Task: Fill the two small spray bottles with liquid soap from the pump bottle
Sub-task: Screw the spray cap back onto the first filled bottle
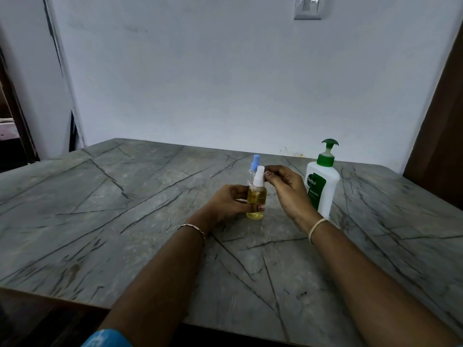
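Note:
A small spray bottle full of yellow liquid, with a white spray top, stands on the grey stone table. My left hand grips its body from the left. Fingertips of my right hand pinch the white spray top. Directly behind it stands a second small spray bottle with a blue top, mostly hidden. The white pump bottle with a green pump and green label stands upright to the right, just behind my right hand.
A pale wall runs along the table's far edge. A dark wooden panel rises at the right, and a dark doorway opens at the left. The table's near edge lies below my forearms.

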{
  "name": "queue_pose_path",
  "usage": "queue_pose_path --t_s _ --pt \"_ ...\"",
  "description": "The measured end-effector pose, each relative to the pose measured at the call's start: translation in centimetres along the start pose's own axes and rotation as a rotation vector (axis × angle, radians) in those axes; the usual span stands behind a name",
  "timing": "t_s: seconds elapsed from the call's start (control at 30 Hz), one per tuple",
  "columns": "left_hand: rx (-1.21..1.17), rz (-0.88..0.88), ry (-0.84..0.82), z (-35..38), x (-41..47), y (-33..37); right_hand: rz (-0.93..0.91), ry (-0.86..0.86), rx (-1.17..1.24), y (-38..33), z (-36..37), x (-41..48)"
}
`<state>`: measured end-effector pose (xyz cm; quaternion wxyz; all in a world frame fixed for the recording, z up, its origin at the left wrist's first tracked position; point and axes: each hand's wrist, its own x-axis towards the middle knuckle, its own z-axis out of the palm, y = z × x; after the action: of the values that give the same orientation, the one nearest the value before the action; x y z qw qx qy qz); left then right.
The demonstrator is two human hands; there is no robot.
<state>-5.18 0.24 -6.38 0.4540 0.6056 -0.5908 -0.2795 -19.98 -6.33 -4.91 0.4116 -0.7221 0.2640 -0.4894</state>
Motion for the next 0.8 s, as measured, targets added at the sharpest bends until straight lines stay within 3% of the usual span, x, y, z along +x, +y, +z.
queue_pose_path --t_s 0.3,0.57,0.8 --pt "-0.022 0.010 0.012 0.0 0.1 -0.3 -0.058 -0.181 -0.090 0.4 -0.4 0.4" --pt "0.016 0.009 0.020 0.1 0.2 -0.4 -0.114 -0.069 -0.181 0.3 0.4 0.2" --pt "-0.034 0.025 0.001 0.2 0.1 -0.5 0.062 -0.241 0.099 -0.3 -0.5 0.0"
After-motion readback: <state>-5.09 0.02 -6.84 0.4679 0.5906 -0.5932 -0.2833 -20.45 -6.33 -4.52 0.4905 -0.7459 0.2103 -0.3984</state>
